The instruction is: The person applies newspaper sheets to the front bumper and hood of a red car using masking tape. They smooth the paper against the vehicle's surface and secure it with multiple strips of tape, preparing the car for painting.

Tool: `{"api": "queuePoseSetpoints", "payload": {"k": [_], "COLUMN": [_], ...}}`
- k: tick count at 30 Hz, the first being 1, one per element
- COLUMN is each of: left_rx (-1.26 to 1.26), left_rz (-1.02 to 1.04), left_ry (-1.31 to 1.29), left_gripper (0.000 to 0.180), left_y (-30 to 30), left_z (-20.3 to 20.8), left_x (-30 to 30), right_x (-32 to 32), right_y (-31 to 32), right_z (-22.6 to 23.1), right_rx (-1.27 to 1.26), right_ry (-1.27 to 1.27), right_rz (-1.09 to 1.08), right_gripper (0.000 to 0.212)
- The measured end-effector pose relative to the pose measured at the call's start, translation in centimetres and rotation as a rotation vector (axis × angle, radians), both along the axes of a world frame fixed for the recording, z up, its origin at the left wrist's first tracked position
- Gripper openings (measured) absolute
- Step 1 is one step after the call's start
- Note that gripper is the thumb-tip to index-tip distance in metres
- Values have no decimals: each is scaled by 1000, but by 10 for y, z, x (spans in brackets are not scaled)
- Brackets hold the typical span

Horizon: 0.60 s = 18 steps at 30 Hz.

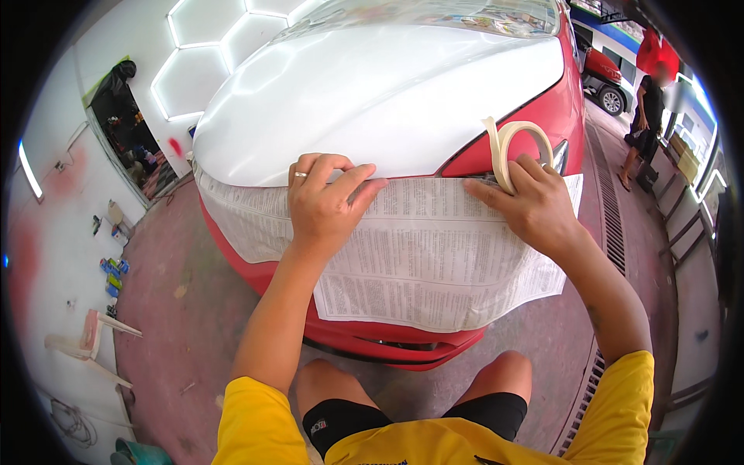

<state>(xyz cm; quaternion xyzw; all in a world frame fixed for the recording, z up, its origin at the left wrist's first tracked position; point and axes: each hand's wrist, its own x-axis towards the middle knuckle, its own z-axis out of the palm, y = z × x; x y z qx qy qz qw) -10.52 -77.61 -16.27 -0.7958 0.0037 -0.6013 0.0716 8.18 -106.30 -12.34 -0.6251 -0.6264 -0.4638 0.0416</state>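
A sheet of newspaper [418, 248] hangs over the front of a red car, its top edge along the front edge of the white hood [372, 93]. My left hand [329, 198], a ring on one finger, is at that top edge left of the middle. Its fingers are curled, with thumb and forefinger close together on the edge. My right hand [535, 201] grips a roll of cream masking tape [502, 151] near the right headlight. A loose strip of tape stands up beside the roll. The right thumb lies on the paper's top edge.
The red bumper [395, 353] shows below the paper, just ahead of my knees. A chair [89, 337] and several cans [114, 271] are by the left wall. On the right runs a floor drain grate [608, 201]. A person [647, 116] stands farther back, near another red vehicle [603, 70].
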Motion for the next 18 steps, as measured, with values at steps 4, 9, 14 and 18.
{"api": "queuePoseSetpoints", "payload": {"k": [4,9,14,18], "left_rx": [191,509,363,122], "left_rz": [-48,-50,-53,-111], "left_ry": [-1,29,250,335], "left_gripper": [28,27,21,17], "left_y": [5,15,-15,-39], "left_z": [0,14,34,42], "left_x": [10,8,9,13], "right_x": [-2,-1,0,-2], "right_y": [2,3,-3,-2], "right_z": [3,2,4,4], "right_rx": [-9,-18,-39,-54], "right_ry": [10,13,7,26], "right_rz": [4,11,-13,-28], "right_gripper": [41,38,38,39]}}
